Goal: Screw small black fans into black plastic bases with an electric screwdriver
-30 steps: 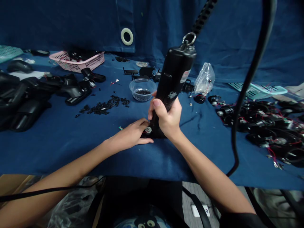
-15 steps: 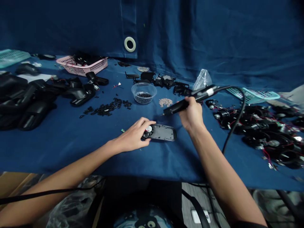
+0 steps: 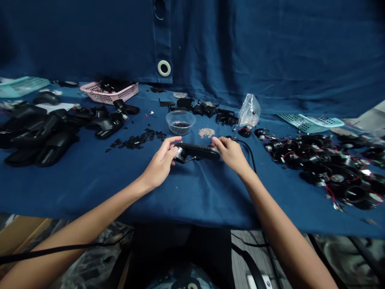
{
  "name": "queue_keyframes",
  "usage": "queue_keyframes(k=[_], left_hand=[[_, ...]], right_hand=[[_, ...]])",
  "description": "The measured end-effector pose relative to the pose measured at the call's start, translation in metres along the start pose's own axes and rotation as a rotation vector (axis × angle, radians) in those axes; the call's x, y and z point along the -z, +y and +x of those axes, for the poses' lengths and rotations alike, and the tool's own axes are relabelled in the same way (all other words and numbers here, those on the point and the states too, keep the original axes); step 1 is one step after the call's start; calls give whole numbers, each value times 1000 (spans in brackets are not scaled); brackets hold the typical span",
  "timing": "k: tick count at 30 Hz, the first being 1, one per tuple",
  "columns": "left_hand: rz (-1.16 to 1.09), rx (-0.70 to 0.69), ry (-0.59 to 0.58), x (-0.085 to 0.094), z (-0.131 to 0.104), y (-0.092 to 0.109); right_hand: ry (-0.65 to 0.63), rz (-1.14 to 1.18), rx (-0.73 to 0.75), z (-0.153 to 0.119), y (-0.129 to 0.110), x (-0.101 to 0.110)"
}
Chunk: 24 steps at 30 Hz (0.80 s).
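A long black housing (image 3: 200, 151) is tilted up on edge between my hands, with a round silver part (image 3: 180, 154) at its left end. My left hand (image 3: 161, 160) grips that left end between thumb and fingers. At the right end my right hand (image 3: 229, 151) pinches the housing. A clear bowl (image 3: 181, 123) with small dark pieces stands just beyond, beside a pile of small metallic pieces (image 3: 206, 132). The screwdriver's body cannot be made out; a black cable (image 3: 250, 151) curves behind my right hand.
Black shells (image 3: 51, 136) lie at the left, near a pink basket (image 3: 110, 94). Small black parts (image 3: 138, 139) lie left of the bowl. Round black parts with red wires (image 3: 337, 164) cover the right side, and a teal basket (image 3: 309, 123) and plastic bag (image 3: 249, 110) are behind.
My right hand has let go of the black tool and taken the housing's right end. The housing has been lifted and tipped up from lying flat, moving away from me with my left hand.
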<state>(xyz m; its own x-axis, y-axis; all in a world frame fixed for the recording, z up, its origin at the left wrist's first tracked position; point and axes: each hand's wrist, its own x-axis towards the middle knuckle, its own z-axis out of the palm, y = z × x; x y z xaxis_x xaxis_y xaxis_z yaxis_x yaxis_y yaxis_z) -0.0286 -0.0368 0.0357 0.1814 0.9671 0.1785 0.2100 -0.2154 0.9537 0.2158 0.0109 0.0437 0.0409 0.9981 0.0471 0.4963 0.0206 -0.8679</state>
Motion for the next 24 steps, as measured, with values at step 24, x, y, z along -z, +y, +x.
queue_keyframes(k=[24], left_hand=[[348, 80, 415, 101, 78, 4]], right_hand=[[11, 254, 297, -28, -9, -24]])
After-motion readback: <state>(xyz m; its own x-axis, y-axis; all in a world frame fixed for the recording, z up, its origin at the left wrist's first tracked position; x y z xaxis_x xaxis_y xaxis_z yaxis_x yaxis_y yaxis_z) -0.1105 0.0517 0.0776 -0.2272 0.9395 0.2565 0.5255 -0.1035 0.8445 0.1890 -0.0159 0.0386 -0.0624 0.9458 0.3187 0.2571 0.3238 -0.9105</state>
